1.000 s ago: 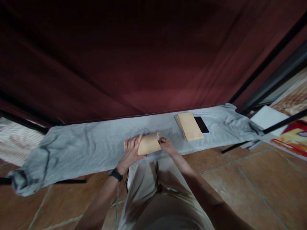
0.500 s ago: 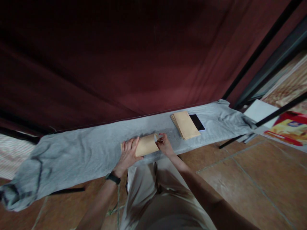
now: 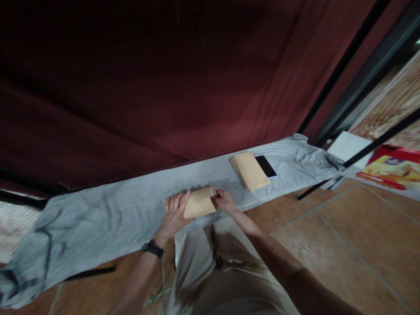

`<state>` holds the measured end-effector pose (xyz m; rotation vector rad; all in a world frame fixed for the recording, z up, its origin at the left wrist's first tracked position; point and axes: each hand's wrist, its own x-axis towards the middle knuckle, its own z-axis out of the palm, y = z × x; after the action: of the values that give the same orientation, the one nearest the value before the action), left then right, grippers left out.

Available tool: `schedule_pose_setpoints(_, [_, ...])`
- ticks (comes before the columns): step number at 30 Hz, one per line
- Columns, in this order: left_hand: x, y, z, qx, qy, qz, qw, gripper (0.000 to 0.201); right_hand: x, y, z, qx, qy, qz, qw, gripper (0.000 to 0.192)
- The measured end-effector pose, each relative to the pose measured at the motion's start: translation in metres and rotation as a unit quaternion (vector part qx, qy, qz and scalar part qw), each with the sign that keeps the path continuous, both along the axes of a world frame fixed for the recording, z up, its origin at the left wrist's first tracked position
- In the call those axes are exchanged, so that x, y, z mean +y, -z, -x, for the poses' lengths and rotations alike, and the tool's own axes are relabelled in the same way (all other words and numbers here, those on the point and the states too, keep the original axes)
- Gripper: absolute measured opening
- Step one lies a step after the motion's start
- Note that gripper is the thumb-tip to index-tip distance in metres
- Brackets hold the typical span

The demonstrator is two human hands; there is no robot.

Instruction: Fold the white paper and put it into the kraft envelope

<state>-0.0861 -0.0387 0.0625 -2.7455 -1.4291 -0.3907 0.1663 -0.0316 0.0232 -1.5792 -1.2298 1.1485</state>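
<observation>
The left hand (image 3: 173,215) lay flat with fingers spread on a brown envelope (image 3: 198,203), pressing it to the cloth-covered bench (image 3: 108,210). The right hand (image 3: 224,201) pinched the envelope's flap between closed fingers. A stack of envelopes (image 3: 250,170) and a phone (image 3: 266,166) lay well apart.

Long narrow bench (image 3: 295,148) covered end to end by a wrinkled grey cloth (image 3: 108,214), running from near left to far right in front of a dark red curtain. On the cloth, mid-bench: one tan envelope (image 3: 198,203), lying flat at the near edge. Further right: stack of tan envelopes (image 3: 250,170), slightly fanned. Just beside the stack, on its far right: black phone (image 3: 266,166), screen up, touching the stack's edge. Cloth bunched and drooping at the left end.
</observation>
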Motion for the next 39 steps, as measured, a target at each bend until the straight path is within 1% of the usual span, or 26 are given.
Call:
schedule_pose_setpoints(6, [0.004, -0.002, 0.001, 0.02, 0.011, -0.007, 1.0, 0.107, -0.001, -0.007, -0.002, -0.04, -0.01, 0.009, 0.999, 0.008])
schedule_pose_setpoints(12, [0.004, -0.003, 0.002, 0.028, 0.018, -0.006, 0.999, 0.105, -0.001, -0.007, -0.002, -0.05, -0.013, 0.013, 0.999, 0.009])
schedule_pose_setpoints(17, [0.005, -0.002, 0.002, 0.028, 0.019, -0.002, 0.999, 0.104, -0.003, -0.004, -0.001, -0.021, -0.004, 0.01, 1.0, 0.01])
schedule_pose_setpoints(22, [0.009, -0.002, 0.003, 0.013, 0.018, 0.015, 1.0, 0.103, -0.002, 0.0, 0.001, 0.041, 0.026, 0.01, 0.999, 0.011])
schedule_pose_setpoints(24, [0.01, -0.002, 0.002, -0.011, 0.005, 0.024, 1.0, 0.101, 0.0, 0.002, 0.004, 0.076, 0.045, 0.014, 0.996, 0.01])
schedule_pose_setpoints(25, [0.01, -0.001, 0.001, -0.037, -0.012, 0.028, 0.999, 0.1, 0.001, 0.003, 0.005, 0.095, 0.056, 0.017, 0.994, 0.008])
schedule_pose_setpoints(27, [0.005, 0.004, -0.004, -0.129, -0.065, 0.04, 0.989, 0.102, 0.002, 0.004, 0.008, 0.134, 0.082, 0.024, 0.987, 0.004])
schedule_pose_setpoints(28, [0.002, 0.008, -0.008, -0.196, -0.102, 0.05, 0.974, 0.104, 0.002, 0.004, 0.009, 0.154, 0.096, 0.029, 0.983, 0.004])
schedule_pose_setpoints(29, [-0.003, 0.014, -0.012, -0.273, -0.14, 0.067, 0.949, 0.109, 0.002, 0.004, 0.01, 0.172, 0.109, 0.033, 0.978, 0.006])
schedule_pose_setpoints(30, [-0.009, 0.02, -0.018, -0.357, -0.185, 0.089, 0.911, 0.109, 0.001, 0.003, 0.011, 0.189, 0.122, 0.036, 0.974, 0.009])
schedule_pose_setpoints(31, [-0.016, 0.026, -0.024, -0.437, -0.238, 0.122, 0.859, 0.102, 0.0, 0.003, 0.012, 0.205, 0.132, 0.04, 0.969, 0.012])
schedule_pose_setpoints(32, [-0.022, 0.031, -0.032, -0.513, -0.289, 0.164, 0.791, 0.092, -0.002, 0.002, 0.013, 0.219, 0.14, 0.042, 0.965, 0.014])
schedule_pose_setpoints(33, [-0.028, 0.036, -0.04, -0.579, -0.316, 0.221, 0.718, 0.08, -0.005, 0.001, 0.015, 0.231, 0.146, 0.042, 0.961, 0.016])
schedule_pose_setpoints(34, [-0.034, 0.039, -0.048, -0.634, -0.323, 0.282, 0.643, 0.067, -0.008, 0.0, 0.017, 0.243, 0.148, 0.042, 0.958, 0.018])
schedule_pose_setpoints(35, [-0.038, 0.04, -0.057, -0.675, -0.315, 0.343, 0.572, 0.055, -0.011, -0.001, 0.019, 0.253, 0.149, 0.04, 0.955, 0.02])
schedule_pose_setpoints(36, [-0.041, 0.04, -0.065, -0.702, -0.299, 0.393, 0.513, 0.043, -0.015, -0.002, 0.021, 0.262, 0.148, 0.037, 0.953, 0.022])
schedule_pose_setpoints(37, [-0.043, 0.038, -0.074, -0.721, -0.283, 0.424, 0.47, 0.035, -0.019, -0.004, 0.024, 0.268, 0.147, 0.033, 0.951, 0.023])
schedule_pose_setpoints(38, [-0.043, 0.035, -0.082, -0.735, -0.271, 0.436, 0.444, 0.03, -0.024, -0.006, 0.026, 0.275, 0.145, 0.028, 0.95, 0.025])
schedule_pose_setpoints(39, [-0.043, 0.032, -0.088, -0.743, -0.265, 0.439, 0.43, 0.028, -0.028, -0.007, 0.028, 0.283, 0.143, 0.021, 0.948, 0.026])
